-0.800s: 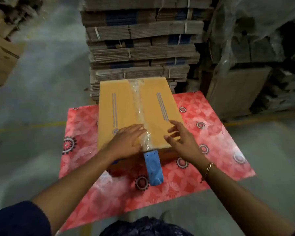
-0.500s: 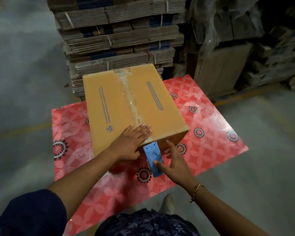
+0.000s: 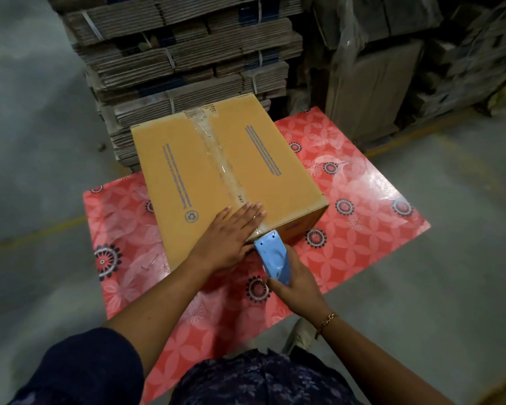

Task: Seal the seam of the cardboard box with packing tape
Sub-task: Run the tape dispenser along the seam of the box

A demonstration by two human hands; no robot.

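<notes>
Under left hand (image 3: 227, 239), taped box (image 3: 225, 176), right hand (image 3: 297, 283) gripping dispenser (image 3: 273, 260)

The left hand (image 3: 228, 238) covers the near end of the tape strip (image 3: 219, 162) on the cardboard box (image 3: 187, 176). The right hand (image 3: 295, 283) hides the lower part of the blue tape dispenser (image 3: 272, 258); its roll cannot be seen. The box hides the tabletop (image 3: 362, 200) beneath it. The top edge cuts off the stacked flat cartons (image 3: 173, 54).
</notes>
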